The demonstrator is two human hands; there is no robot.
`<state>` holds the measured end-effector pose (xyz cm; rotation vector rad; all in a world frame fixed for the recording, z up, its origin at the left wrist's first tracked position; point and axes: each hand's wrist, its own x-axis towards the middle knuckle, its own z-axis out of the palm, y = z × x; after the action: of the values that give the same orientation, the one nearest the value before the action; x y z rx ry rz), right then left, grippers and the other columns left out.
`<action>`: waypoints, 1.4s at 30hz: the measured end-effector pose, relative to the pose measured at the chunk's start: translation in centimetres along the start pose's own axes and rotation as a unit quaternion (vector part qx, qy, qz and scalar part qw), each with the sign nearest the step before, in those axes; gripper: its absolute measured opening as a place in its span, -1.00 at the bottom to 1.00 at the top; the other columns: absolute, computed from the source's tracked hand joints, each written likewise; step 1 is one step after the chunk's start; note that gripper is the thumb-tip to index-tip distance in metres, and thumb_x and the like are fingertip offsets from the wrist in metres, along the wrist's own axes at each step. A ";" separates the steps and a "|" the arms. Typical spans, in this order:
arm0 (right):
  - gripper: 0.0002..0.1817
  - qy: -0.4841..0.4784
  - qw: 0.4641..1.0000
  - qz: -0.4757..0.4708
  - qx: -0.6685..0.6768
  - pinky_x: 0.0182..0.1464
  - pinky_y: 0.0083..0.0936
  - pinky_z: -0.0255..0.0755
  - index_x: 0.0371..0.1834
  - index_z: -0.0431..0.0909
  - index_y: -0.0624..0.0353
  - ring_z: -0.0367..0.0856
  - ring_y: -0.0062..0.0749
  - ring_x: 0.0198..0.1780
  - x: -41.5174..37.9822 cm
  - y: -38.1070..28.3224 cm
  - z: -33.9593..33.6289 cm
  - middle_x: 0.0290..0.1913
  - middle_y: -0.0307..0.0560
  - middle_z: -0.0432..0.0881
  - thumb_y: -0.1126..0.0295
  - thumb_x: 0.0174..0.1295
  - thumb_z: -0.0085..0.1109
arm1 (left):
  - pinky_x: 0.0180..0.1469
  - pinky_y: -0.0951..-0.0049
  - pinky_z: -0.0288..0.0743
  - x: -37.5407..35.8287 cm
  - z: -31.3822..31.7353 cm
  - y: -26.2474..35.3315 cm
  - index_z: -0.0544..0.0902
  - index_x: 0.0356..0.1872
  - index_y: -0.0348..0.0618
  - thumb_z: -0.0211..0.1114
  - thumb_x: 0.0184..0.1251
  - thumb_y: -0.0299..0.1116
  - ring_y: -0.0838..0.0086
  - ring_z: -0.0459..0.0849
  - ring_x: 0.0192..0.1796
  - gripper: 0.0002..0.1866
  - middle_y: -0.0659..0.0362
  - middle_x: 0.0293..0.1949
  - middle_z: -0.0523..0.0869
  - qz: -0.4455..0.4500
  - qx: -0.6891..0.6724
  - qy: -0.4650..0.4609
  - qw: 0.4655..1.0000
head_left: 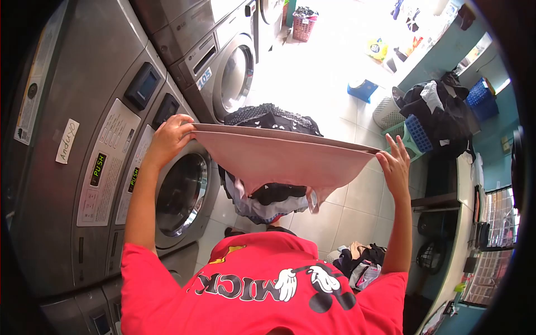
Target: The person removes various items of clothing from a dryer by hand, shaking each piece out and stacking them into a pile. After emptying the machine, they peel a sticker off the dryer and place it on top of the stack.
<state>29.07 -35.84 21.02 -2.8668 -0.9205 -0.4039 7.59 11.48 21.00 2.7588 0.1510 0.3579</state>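
Observation:
A pink tank top [279,159] is stretched wide in front of me, hem up, with its shoulder straps hanging at the bottom. My left hand [173,139] pinches one hem corner, close to the washer fronts. At the opposite corner, my right hand [395,164] grips the hem between thumb and fingers, its other fingers raised. Behind and below the top is a heap of clothes with a dark patterned cloth [271,118] at its far side and a grey garment [257,207] nearer me. Whatever supports that heap is hidden.
Stacked washing machines [184,190] line the left. A red basket [304,27] of laundry stands far back. Dark clothes [435,106] overflow baskets at right, near a blue container [362,90]. More clothes [363,262] lie low at my right, beside a counter [455,234].

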 end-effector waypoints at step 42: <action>-0.55 0.372 0.653 -0.595 0.285 0.11 -0.38 0.25 0.05 0.40 0.02 0.32 -0.18 0.15 24.5 -57.9 -26.4 0.05 -0.02 0.45 0.21 0.05 0.10 | 0.14 0.21 0.26 -35.3 19.3 -1.8 0.33 0.13 -0.09 0.13 0.11 -0.09 0.05 0.35 0.14 -0.45 -0.14 0.07 0.40 -0.454 -0.198 -0.147 0.856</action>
<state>8.64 20.06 54.30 -0.9683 -2.0260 -0.9954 -21.33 1.56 -5.12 1.9999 1.1012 -0.2639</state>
